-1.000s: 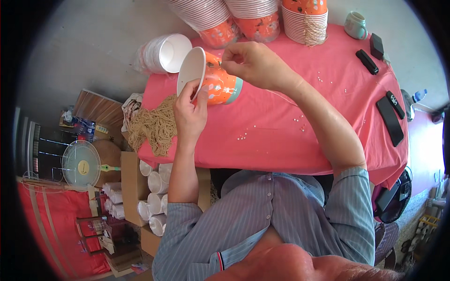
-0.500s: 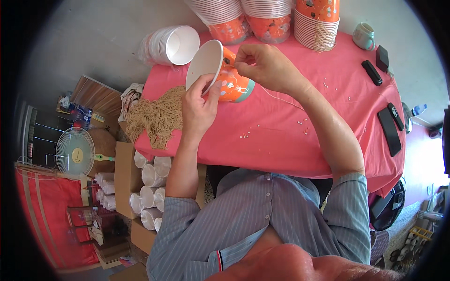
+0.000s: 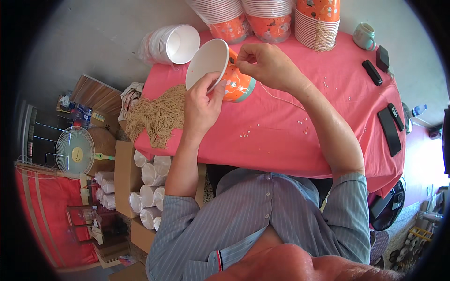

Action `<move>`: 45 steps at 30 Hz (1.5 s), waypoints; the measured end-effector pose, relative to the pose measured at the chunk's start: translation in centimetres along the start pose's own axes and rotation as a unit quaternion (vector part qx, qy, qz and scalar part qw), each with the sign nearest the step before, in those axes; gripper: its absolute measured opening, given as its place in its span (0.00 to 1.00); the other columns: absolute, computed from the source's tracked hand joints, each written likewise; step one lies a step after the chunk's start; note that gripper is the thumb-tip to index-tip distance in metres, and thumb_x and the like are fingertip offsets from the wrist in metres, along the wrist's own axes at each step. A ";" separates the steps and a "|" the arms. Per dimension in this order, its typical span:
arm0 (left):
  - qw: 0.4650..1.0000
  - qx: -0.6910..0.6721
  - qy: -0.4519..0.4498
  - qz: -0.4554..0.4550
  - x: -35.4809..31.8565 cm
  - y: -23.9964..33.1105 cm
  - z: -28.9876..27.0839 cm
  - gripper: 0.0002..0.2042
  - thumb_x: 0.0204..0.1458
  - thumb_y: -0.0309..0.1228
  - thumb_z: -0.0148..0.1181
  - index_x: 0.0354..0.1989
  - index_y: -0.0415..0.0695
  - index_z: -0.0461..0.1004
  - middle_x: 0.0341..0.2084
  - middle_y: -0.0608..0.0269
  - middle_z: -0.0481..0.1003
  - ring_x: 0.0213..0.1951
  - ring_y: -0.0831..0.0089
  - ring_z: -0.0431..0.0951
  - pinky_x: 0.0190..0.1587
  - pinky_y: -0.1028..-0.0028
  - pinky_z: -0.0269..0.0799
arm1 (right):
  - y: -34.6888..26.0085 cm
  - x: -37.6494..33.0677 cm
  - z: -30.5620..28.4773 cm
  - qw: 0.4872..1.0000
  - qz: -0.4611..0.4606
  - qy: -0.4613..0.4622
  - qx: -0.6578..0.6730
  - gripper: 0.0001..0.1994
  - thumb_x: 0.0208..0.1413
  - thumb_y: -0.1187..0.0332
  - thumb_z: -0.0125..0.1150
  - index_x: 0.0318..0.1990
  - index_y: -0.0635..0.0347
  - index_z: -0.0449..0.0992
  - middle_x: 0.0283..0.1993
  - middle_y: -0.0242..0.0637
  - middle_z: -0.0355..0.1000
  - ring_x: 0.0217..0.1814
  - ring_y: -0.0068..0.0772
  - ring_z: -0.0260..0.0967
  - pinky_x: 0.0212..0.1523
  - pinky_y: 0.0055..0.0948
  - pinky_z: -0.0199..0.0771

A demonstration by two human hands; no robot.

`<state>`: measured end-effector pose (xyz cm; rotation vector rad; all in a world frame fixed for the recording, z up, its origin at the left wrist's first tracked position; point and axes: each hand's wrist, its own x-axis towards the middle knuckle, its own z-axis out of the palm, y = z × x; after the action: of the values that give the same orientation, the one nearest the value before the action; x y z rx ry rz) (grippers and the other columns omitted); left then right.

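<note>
A large orange printed paper bucket (image 3: 240, 86) with a white inside and a green band at its base is tilted above the table, its mouth to the left. My left hand (image 3: 204, 100) grips it by the near rim, thumb on the outside and fingers inside. Against the bucket's orange side, my right hand (image 3: 269, 65) is closed in a pinch on a thin beige cord (image 3: 287, 97), whose length trails down to the right over the cloth. My fingers hide the spot where cord and bucket meet. Left of my left hand lies a heap of beige cords (image 3: 157, 114).
Wrapped bucket stacks (image 3: 269, 28) and a cord-draped stack (image 3: 316, 30) stand along the back of the red cloth (image 3: 225, 140). White buckets (image 3: 180, 44) lie back left. A mug (image 3: 364, 36), phone (image 3: 389, 132) and small scattered white dots are rightward. A carton (image 3: 125, 180) holds white buckets.
The bucket has turned slightly and shifted a little right, along with my left hand. My right hand stays pinched at its side.
</note>
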<state>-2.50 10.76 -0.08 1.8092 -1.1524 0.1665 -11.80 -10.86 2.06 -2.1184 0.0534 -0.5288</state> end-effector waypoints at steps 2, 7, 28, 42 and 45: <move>1.000 0.020 -0.005 0.010 0.2 0.2 -0.1 0.08 0.67 0.27 0.66 0.48 0.36 0.81 0.36 0.49 0.85 0.39 0.56 0.89 0.42 0.62 0.82 | 0.2 0.1 0.1 1.000 0.005 -0.004 -0.004 0.10 0.63 0.68 0.66 0.42 0.68 0.83 0.38 0.40 0.84 0.44 0.29 0.82 0.51 0.34 0.81; 0.985 0.151 -0.070 0.037 0.9 0.4 0.0 0.08 0.66 0.31 0.67 0.47 0.40 0.82 0.36 0.45 0.85 0.38 0.46 0.87 0.40 0.54 0.79 | 3.5 1.0 1.3 0.999 0.030 -0.033 0.013 0.13 0.66 0.64 0.67 0.43 0.68 0.83 0.37 0.37 0.84 0.41 0.25 0.79 0.47 0.33 0.80; 0.949 0.142 -0.272 -0.076 7.1 -0.2 -1.1 0.15 0.68 0.30 0.57 0.58 0.40 0.82 0.40 0.39 0.85 0.44 0.43 0.86 0.50 0.53 0.79 | 5.1 1.3 1.7 0.994 0.066 -0.070 0.047 0.13 0.68 0.61 0.67 0.44 0.64 0.84 0.39 0.31 0.83 0.40 0.22 0.76 0.44 0.29 0.80; 0.990 0.120 0.070 -0.040 7.6 -1.0 -4.3 0.08 0.70 0.32 0.63 0.48 0.41 0.82 0.27 0.58 0.84 0.29 0.71 0.85 0.36 0.68 0.79 | 2.7 1.0 -1.0 0.977 0.137 -0.077 0.142 0.13 0.69 0.67 0.66 0.56 0.63 0.80 0.30 0.33 0.79 0.26 0.21 0.74 0.31 0.27 0.78; 0.988 0.133 0.063 0.041 7.4 1.3 -4.0 0.07 0.69 0.32 0.65 0.48 0.42 0.83 0.32 0.59 0.85 0.31 0.70 0.85 0.36 0.68 0.79 | 2.1 0.8 -0.8 0.978 0.112 -0.061 0.162 0.16 0.69 0.65 0.67 0.60 0.60 0.80 0.29 0.29 0.78 0.28 0.18 0.74 0.30 0.25 0.76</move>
<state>1.94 9.04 6.92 1.9509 -1.1568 0.4969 -11.00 -12.90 1.02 -1.7920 0.1267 -0.2529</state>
